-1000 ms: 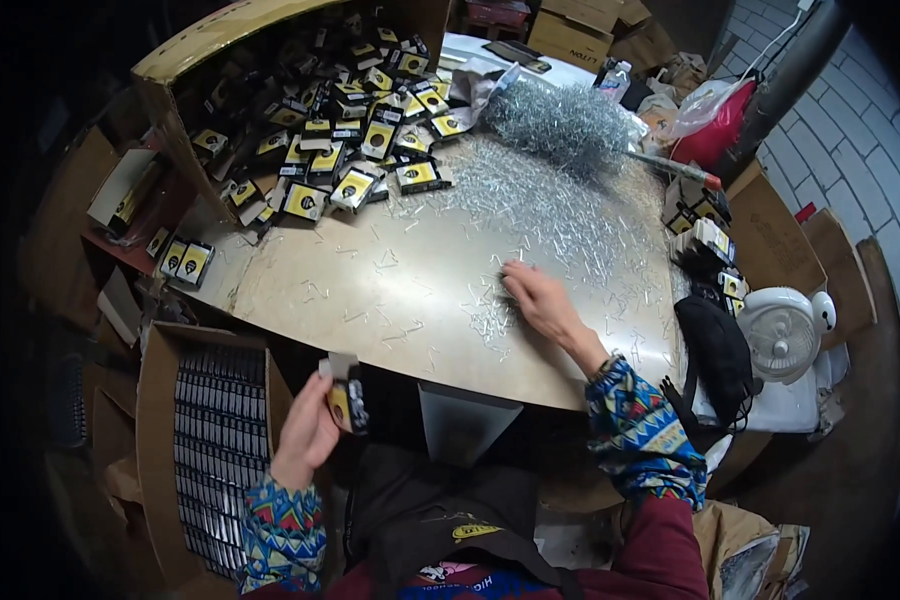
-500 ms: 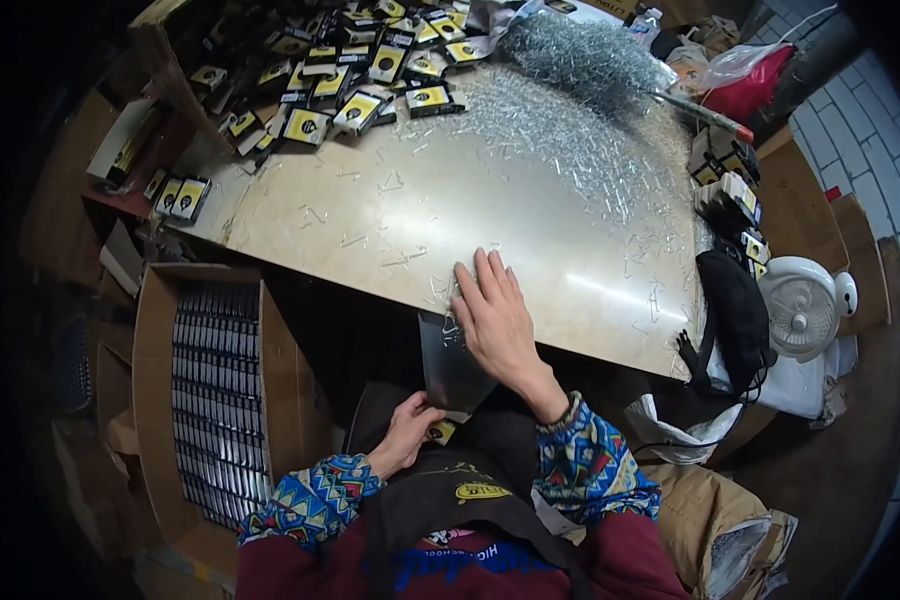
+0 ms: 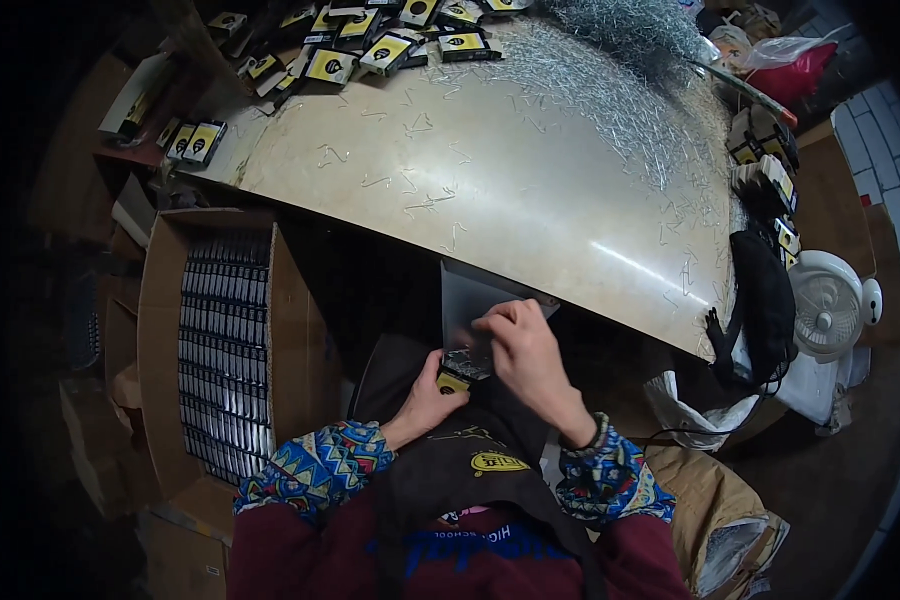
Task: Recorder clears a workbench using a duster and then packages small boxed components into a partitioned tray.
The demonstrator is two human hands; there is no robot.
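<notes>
My left hand [image 3: 432, 405] grips a small black-and-yellow box [image 3: 454, 383] in front of my apron. Its open end is under the lower end of a smooth grey metal chute [image 3: 467, 300], which slopes down from the table edge. Small shiny wire pieces [image 3: 462, 362] lie bunched at the box's opening. Over the chute hangs my right hand [image 3: 525, 345], fingers curled together in a pinch; whatever they may hold is hidden. Beyond my hands, the pale table [image 3: 370, 225] carries scattered bent wire pieces and a large silvery heap of them [image 3: 620, 100].
Several black-and-yellow boxes [image 3: 385, 50] are piled at the table's far left. A cardboard carton [image 3: 275, 400] packed with rows of boxes stands to my left. On the right are a black bag [image 3: 760, 300], a white fan [image 3: 825, 305] and a brown sack [image 3: 710, 510].
My right hand has drawn back from the tabletop to the chute, its fingers curling from flat to pinched. Wire pieces now show at the box's opening. The view has shifted toward me.
</notes>
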